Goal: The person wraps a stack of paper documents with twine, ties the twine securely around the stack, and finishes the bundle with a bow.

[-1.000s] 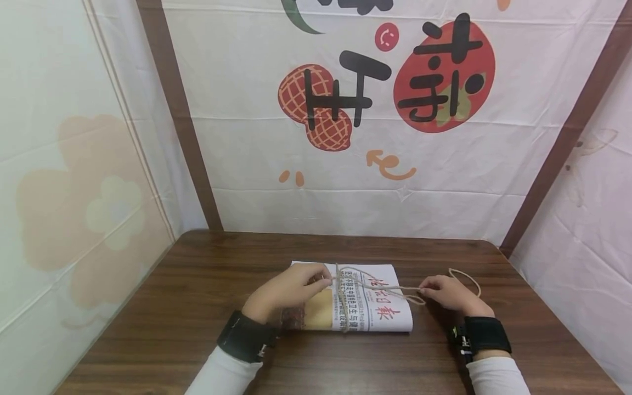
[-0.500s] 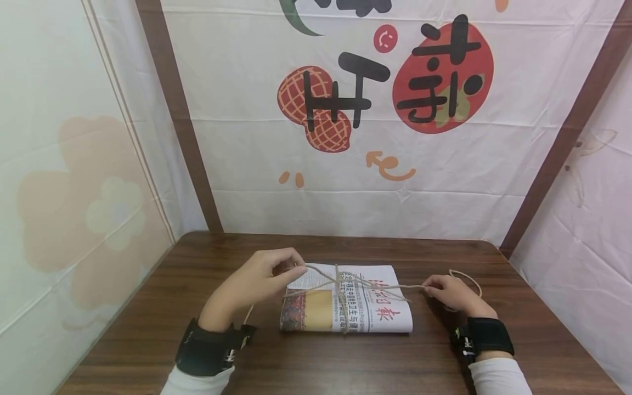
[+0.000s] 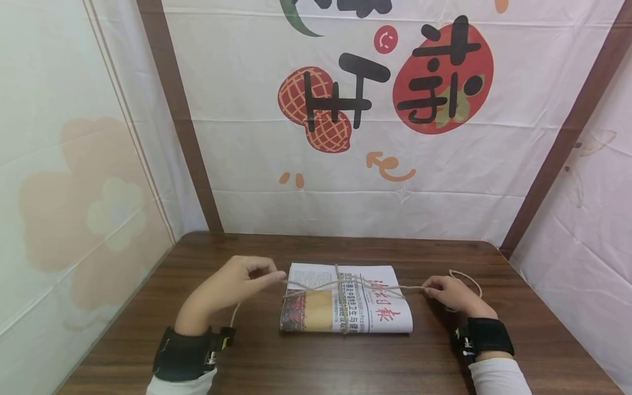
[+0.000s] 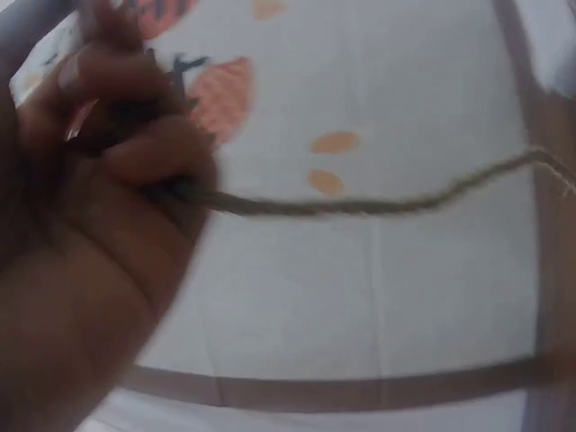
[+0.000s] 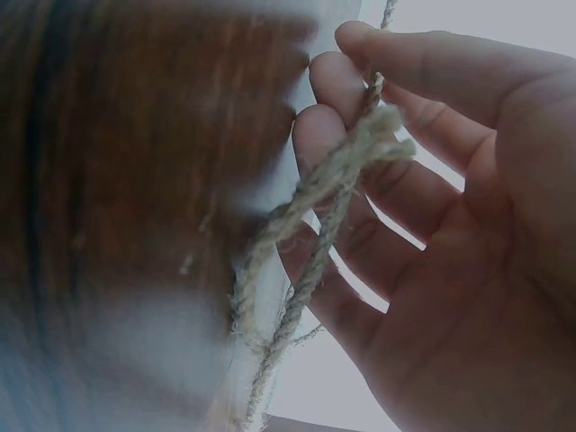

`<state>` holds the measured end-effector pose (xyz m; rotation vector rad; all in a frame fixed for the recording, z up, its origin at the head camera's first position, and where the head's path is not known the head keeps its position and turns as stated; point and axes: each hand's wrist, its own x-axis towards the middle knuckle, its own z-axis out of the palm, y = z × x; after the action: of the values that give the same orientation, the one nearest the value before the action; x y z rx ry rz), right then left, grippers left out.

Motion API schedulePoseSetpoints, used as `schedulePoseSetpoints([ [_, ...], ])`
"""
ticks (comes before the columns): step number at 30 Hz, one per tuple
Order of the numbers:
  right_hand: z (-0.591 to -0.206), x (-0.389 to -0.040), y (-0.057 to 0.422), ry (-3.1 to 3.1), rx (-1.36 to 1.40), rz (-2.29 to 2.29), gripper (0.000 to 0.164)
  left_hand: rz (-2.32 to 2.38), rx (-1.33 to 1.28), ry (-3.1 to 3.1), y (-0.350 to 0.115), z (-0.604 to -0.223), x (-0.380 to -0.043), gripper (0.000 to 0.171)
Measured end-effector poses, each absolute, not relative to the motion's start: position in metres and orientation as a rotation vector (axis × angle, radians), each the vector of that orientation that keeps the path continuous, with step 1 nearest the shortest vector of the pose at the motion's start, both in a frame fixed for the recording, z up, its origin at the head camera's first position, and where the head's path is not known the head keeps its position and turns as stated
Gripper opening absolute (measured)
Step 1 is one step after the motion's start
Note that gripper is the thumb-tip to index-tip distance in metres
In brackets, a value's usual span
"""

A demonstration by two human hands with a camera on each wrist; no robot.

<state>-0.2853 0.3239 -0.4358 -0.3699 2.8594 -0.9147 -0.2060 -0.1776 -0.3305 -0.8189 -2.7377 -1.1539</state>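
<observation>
A folded newspaper (image 3: pixel 367 315) lies on the table, with twine (image 3: pixel 415 287) running across its top both ways and crossing near the middle. Left of the paper, my left hand (image 3: pixel 237 282) pinches one strand of it between thumb and fingers; a tail hangs below that hand. The left wrist view shows the twine (image 4: pixel 360 208) leaving that grip. Beyond the paper's right edge, my right hand (image 3: pixel 451 292) pinches another strand at the fingertips. In the right wrist view, a doubled length of twine (image 5: pixel 306 193) hangs in front of the right hand (image 5: pixel 504 234).
The brown wood-grain table (image 3: pixel 296 367) carries the bundle near its middle. A white printed cloth (image 3: pixel 247 148) hangs behind the table's back edge, and more cloth flanks both sides. A loose twine loop (image 3: pixel 466 274) curls behind the right hand. Both wrists wear black bands.
My left hand has moved left from over the newspaper to beyond its left edge, drawing the strand along. The loose loop at the paper's right has shrunk. The right hand has barely moved.
</observation>
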Motion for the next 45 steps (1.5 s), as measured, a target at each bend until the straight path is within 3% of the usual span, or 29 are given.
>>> schedulePoseSetpoints([
  [6, -0.436, -0.285, 0.323, 2.850, -0.373, -0.909, 0.013, -0.941, -0.831, -3.059, -0.175, -0.363, -0.220, 0.015],
  [11, -0.437, -0.285, 0.323, 2.848, -0.383, -0.910, 0.013, -0.919, -0.841, -3.101, -0.156, -0.372, -0.226, 0.021],
  [20, -0.432, -0.285, 0.320, 2.881, -0.430, -0.836, 0.017, -0.879, -1.121, -3.014, -0.097, -0.383, -0.238, 0.022],
  [25, -0.429, -0.286, 0.311, 2.934, -0.524, -0.774, 0.026, -0.844, -1.018, -3.062, -0.071, -0.396, -0.243, 0.022],
  [36, -0.429, -0.292, 0.281, 2.890, -0.627, -0.887, 0.021, -0.772, -0.915, -3.039, -0.057, -0.401, -0.247, 0.006],
  [41, -0.429, -0.294, 0.279, 2.855, -0.581, -0.918, 0.011, -0.844, -0.928, -3.028, -0.062, -0.397, -0.245, 0.004],
  [45, -0.430, -0.293, 0.282, 2.839, -0.555, -0.962, 0.014, -0.915, -0.918, -3.064, -0.066, -0.398, -0.244, 0.004],
])
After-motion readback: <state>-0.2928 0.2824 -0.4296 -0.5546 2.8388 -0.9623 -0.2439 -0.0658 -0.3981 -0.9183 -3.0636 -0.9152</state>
